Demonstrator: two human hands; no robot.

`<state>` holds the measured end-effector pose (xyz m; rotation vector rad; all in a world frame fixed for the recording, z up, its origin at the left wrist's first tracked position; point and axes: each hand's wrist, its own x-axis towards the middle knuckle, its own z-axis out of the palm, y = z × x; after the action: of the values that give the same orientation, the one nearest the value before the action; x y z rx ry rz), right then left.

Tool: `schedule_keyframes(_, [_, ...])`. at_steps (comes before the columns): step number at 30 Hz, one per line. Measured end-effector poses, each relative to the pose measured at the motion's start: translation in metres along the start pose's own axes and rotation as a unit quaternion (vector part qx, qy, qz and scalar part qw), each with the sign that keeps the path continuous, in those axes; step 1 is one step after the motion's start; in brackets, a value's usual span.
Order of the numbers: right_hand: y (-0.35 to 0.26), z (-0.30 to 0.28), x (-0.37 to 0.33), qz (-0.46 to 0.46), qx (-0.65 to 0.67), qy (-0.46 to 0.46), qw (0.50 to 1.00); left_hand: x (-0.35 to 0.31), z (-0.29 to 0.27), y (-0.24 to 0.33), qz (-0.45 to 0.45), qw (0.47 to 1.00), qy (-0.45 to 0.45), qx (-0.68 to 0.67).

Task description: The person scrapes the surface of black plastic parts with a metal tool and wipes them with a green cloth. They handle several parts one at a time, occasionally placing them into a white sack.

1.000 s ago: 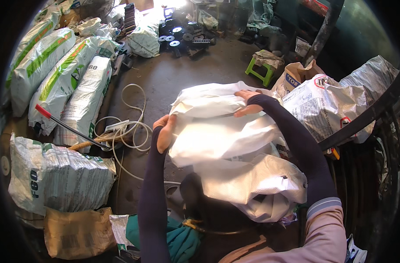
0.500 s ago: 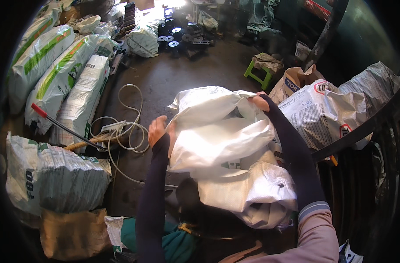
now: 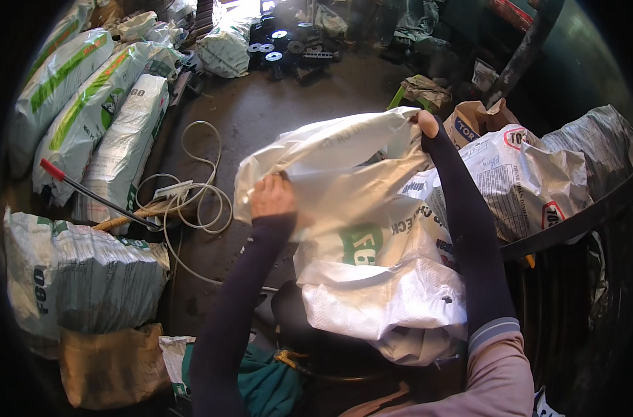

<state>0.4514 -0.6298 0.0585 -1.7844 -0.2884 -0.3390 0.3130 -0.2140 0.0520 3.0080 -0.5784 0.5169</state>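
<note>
In front of me is a white woven sack [image 3: 379,278] with green and dark print, its mouth spread wide and its lower part crumpled towards me. My left hand [image 3: 273,197] is closed on the near left part of the sack's rim, the back of the hand towards me. At the far right of the rim, my right hand [image 3: 427,125] grips the edge with the thumb showing; its other fingers are hidden by the plastic. The stretched upper part of the sack is slightly blurred. What lies inside it is hidden.
Filled white sacks [image 3: 97,111] line the left, with a red-handled rod [image 3: 97,194] and a coiled pale hose [image 3: 209,187] beside them. More sacks [image 3: 518,174] stand at right behind a dark curved bar [image 3: 573,226]. A green stool [image 3: 397,97] and dark metal parts [image 3: 288,52] are farther off.
My left hand has moved right and nearer me along the rim, turning over the edge. The right hand has risen slightly. The sack's mouth is pulled up, and more print shows on its side.
</note>
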Motion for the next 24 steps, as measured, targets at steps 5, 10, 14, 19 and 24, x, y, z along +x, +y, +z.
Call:
schedule_keyframes(5, [0.008,0.01,0.024,-0.048,0.024,0.02,0.998,0.024,0.025,-0.056,0.052,0.965,0.243,0.082])
schedule_keyframes(10, [0.068,-0.003,0.024,-0.065,0.229,0.024,0.971,-0.002,0.047,-0.036,-0.057,0.958,0.276,0.056])
schedule_keyframes(14, [0.105,-0.014,0.05,0.008,0.185,0.112,0.976,-0.022,0.037,0.009,-0.135,0.954,0.255,-0.087])
schedule_keyframes(19, [0.057,-0.016,0.099,-0.166,0.138,0.114,0.97,0.011,-0.038,0.02,-0.303,0.878,0.237,-0.284])
schedule_keyframes(24, [-0.035,-0.054,0.157,-0.335,-0.295,0.106,0.889,0.015,-0.112,0.071,-0.04,0.904,0.337,-0.261])
